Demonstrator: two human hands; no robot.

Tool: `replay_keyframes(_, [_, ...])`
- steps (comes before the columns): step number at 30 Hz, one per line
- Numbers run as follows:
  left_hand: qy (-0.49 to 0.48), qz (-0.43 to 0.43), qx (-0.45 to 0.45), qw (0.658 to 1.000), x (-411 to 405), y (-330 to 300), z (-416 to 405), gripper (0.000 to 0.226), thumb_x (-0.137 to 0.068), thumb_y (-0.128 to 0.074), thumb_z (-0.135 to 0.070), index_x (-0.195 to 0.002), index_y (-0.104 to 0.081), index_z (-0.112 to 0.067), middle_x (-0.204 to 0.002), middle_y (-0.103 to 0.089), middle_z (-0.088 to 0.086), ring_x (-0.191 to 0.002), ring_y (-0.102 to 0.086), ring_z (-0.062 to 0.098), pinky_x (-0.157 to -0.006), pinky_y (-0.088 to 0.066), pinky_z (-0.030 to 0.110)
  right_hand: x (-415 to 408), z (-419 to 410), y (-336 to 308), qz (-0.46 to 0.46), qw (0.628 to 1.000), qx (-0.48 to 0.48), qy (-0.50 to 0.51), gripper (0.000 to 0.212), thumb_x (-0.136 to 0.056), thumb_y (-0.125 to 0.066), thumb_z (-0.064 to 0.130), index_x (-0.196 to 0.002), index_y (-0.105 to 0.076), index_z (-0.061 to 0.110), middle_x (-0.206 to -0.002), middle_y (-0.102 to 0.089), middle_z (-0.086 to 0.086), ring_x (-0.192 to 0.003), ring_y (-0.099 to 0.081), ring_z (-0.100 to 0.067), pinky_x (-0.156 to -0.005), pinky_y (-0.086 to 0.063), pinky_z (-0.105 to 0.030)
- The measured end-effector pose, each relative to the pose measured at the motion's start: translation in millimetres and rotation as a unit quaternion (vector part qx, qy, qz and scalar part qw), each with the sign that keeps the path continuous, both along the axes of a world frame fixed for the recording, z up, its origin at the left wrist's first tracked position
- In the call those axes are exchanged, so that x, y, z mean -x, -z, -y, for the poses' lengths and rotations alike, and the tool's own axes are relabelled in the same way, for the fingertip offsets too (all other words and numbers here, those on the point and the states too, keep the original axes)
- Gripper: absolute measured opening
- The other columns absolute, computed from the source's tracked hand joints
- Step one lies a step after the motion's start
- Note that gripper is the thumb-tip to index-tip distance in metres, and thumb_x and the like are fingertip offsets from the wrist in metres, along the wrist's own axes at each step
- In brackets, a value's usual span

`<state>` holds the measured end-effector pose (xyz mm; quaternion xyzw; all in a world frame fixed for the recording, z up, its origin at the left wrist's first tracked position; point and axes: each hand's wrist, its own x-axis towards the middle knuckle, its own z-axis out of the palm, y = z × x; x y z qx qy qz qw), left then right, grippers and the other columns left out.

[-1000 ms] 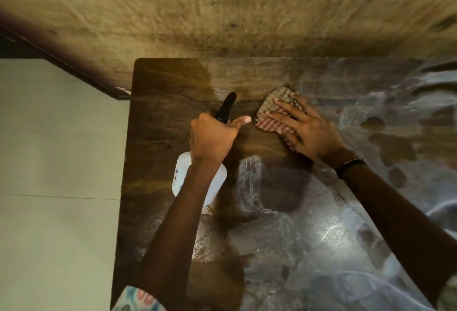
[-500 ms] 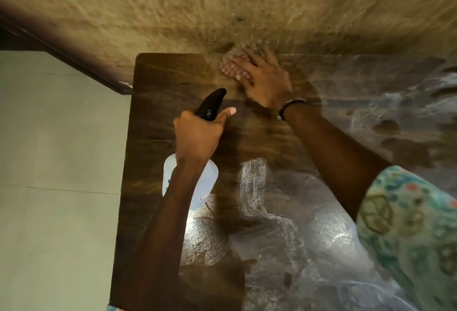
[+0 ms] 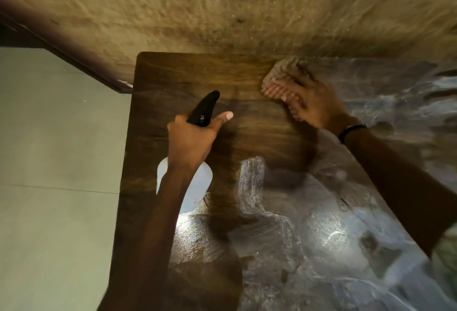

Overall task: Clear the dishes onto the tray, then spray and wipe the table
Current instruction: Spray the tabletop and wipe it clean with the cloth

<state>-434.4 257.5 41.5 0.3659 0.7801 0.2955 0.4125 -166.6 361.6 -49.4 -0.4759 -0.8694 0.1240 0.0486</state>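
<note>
Head view: the left hand (image 3: 190,141) grips the black trigger head of a spray bottle (image 3: 195,187), thumb extended forward; the translucent white bottle body hangs below the wrist, above the left part of the wooden table (image 3: 173,83). The right hand (image 3: 312,102) presses a red-checked cloth (image 3: 277,79) flat against the tabletop near the far edge, fingers spread over the fabric; hand and cloth are motion-blurred. A dark wristband (image 3: 351,131) encircles the right wrist. Wet, reflective streaks (image 3: 296,236) cover the near and right areas of the table. A rough tan wall (image 3: 222,8) borders the far edge; pale floor (image 3: 54,162) lies left.
</note>
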Motion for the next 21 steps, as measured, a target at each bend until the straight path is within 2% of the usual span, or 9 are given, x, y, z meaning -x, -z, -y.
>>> replay_keyframes(2, [0.013, 0.000, 0.000, 1.000, -4.5, 0.2, 4.5, 0.082, -0.047, -0.067, -0.068, -0.099, -0.065, -0.004, -0.086, -0.070, 0.010, -0.070, -0.066, 0.019, -0.054, -0.045, 0.020, 9.1, -22.6, -0.5, 0.001, 0.996, 0.022, 0.084, 0.051, -0.094, -0.031, 0.041, -0.143, -0.040, 0.029, -0.154, -0.032, -0.004, -0.141, -0.022, -0.041, -0.109, -0.032, -0.054])
replay_keyframes(4, [0.022, 0.000, 0.000, 1.000, -11.0, 0.3, 9.8, 0.071, -0.054, -0.070, -0.062, -0.094, -0.065, -0.004, -0.082, -0.071, 0.011, -0.062, -0.062, 0.017, -0.053, -0.044, 0.020, 36.4, -34.6, -3.0, 0.003, 0.993, 0.032, 0.113, 0.050, -0.094, -0.033, 0.040, -0.143, -0.039, 0.032, -0.155, -0.031, -0.001, -0.142, -0.020, -0.039, -0.111, -0.029, -0.051])
replay_keyframes(8, [0.026, -0.017, 0.005, 0.999, -23.1, 3.3, 22.2, 0.056, -0.062, -0.078, -0.052, -0.086, -0.068, -0.003, -0.079, -0.071, 0.012, -0.070, -0.066, 0.019, -0.059, -0.045, 0.020, 70.7, -16.4, -9.6, 0.002, 0.999, 0.023, 0.022, 0.047, -0.097, -0.037, 0.035, -0.144, -0.039, 0.032, -0.155, -0.030, -0.001, -0.145, -0.015, -0.036, -0.105, -0.039, -0.051])
replay_keyframes(11, [0.035, -0.031, 0.017, 0.999, -34.3, 0.1, 33.8, 0.040, -0.063, -0.080, -0.048, -0.072, -0.069, -0.011, -0.070, -0.069, 0.006, -0.071, -0.066, 0.016, -0.063, -0.046, 0.022, 53.1, 19.9, -12.4, 0.017, 0.996, 0.026, -0.080, 0.048, -0.096, -0.029, 0.036, -0.143, -0.040, 0.033, -0.156, -0.029, 0.001, -0.144, -0.017, -0.033, -0.090, -0.049, -0.044])
replay_keyframes(13, [0.049, -0.038, 0.015, 0.998, -40.4, -3.6, 46.4, 0.031, -0.065, -0.082, -0.043, -0.064, -0.065, -0.018, -0.061, -0.063, -0.004, -0.063, -0.062, 0.011, -0.062, -0.044, 0.021, 19.2, 33.5, -9.0, 0.021, 0.994, 0.031, -0.107, 0.052, -0.093, -0.025, 0.038, -0.142, -0.040, 0.033, -0.156, -0.028, 0.002, -0.144, -0.019, -0.034, -0.095, -0.048, -0.047])
replay_keyframes(14, [0.061, -0.039, 0.011, 0.997, -42.7, -4.9, 53.5, 0.028, -0.066, -0.082, -0.041, -0.065, -0.066, -0.018, -0.059, -0.062, -0.007, -0.060, -0.061, 0.006, -0.059, -0.043, 0.019, -0.3, 36.6, -6.3, 0.019, 0.995, 0.032, -0.088, 0.051, -0.093, -0.027, 0.038, -0.142, -0.040, 0.032, -0.156, -0.028, 0.002, -0.144, -0.019, -0.035, -0.100, -0.045, -0.051])
replay_keyframes(16, [0.085, -0.034, 0.015, 0.996, -45.8, -3.5, 69.6, 0.029, -0.067, -0.081, -0.042, -0.068, -0.069, -0.016, -0.059, -0.063, -0.007, -0.060, -0.061, 0.007, -0.061, -0.044, 0.020, -29.6, 40.9, -5.2, 0.003, 1.000, 0.025, -0.015, 0.050, -0.094, -0.033, 0.038, -0.142, -0.041, 0.031, -0.155, -0.030, 0.002, -0.142, -0.022, -0.038, -0.102, -0.042, -0.053])
replay_keyframes(18, [0.114, -0.017, 0.033, 0.993, -51.7, -1.2, 88.1, 0.042, -0.063, -0.080, -0.053, -0.073, -0.071, -0.013, -0.061, -0.066, -0.002, -0.064, -0.064, 0.015, -0.064, -0.048, 0.026, -37.6, 45.2, -7.1, -0.011, 0.999, 0.021, 0.040, 0.049, -0.093, -0.033, 0.040, -0.140, -0.044, 0.029, -0.154, -0.033, 0.001, -0.142, -0.023, -0.039, -0.104, -0.040, -0.054])
replay_keyframes(21, [0.158, -0.030, 0.044, 0.986, -66.7, 4.8, 115.0, 0.046, -0.063, -0.076, -0.058, -0.063, -0.062, -0.014, -0.049, -0.051, -0.008, -0.046, -0.050, 0.008, -0.054, -0.045, 0.027, -31.2, 49.3, -11.3, -0.006, 0.998, 0.036, 0.052, 0.052, -0.093, -0.030, 0.042, -0.141, -0.043, 0.030, -0.154, -0.033, 0.000, -0.142, -0.021, -0.038, -0.107, -0.035, -0.056])
